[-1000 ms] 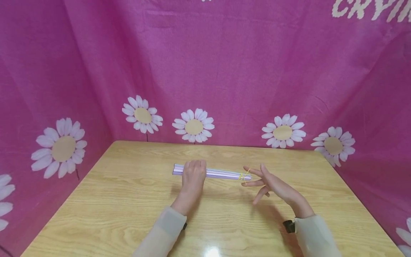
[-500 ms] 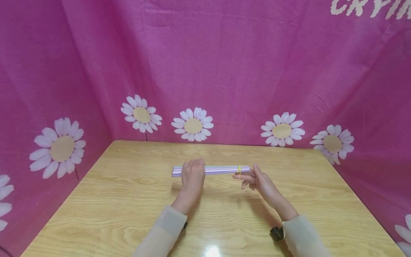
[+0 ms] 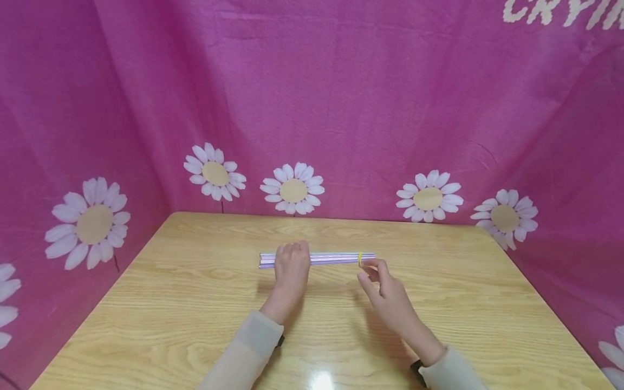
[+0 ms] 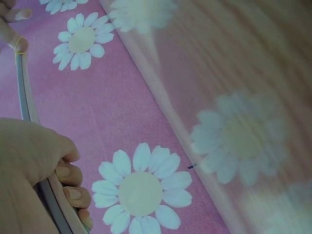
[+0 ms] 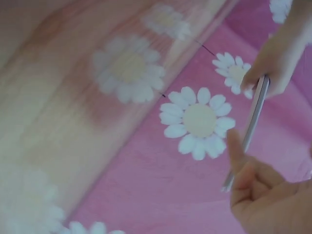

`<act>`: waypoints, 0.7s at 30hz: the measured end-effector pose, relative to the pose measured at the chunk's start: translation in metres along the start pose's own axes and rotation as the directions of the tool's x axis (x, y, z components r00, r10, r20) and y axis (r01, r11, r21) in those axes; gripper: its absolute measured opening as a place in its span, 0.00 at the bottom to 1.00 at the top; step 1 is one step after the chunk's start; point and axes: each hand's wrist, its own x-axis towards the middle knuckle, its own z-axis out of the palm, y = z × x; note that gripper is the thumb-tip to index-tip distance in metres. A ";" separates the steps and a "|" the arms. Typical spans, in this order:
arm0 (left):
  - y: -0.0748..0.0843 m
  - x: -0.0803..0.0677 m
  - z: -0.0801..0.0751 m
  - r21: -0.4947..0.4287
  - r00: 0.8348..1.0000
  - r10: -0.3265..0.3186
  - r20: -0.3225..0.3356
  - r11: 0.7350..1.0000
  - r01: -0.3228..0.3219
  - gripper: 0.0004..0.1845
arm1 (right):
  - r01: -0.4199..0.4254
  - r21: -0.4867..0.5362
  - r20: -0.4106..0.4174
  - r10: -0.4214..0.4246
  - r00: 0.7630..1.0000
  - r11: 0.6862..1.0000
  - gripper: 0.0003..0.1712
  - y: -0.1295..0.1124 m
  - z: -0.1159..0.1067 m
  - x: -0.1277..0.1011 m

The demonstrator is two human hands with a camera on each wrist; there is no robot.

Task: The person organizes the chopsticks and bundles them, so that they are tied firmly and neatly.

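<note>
Left hand (image 3: 291,266) grips the purple sticks (image 3: 331,258); right hand (image 3: 385,290) pinches their yellow band (image 3: 359,258).

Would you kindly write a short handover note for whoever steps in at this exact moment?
Left hand: curled round the bundle of purple sticks, holding it low over the wooden table near its left end.
Right hand: fingertips at the yellow rubber band; whether they pinch it cannot be told.
Done: the band sits round the bundle near its right end.
Left: the left end shows no band; how tightly the band sits cannot be told.
</note>
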 end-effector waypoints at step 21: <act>-0.009 -0.002 -0.001 -0.009 1.000 0.019 0.022 1.000 -0.019 0.09 | 0.232 -0.027 -0.278 -0.230 0.932 0.972 0.20 0.041 -0.023 0.016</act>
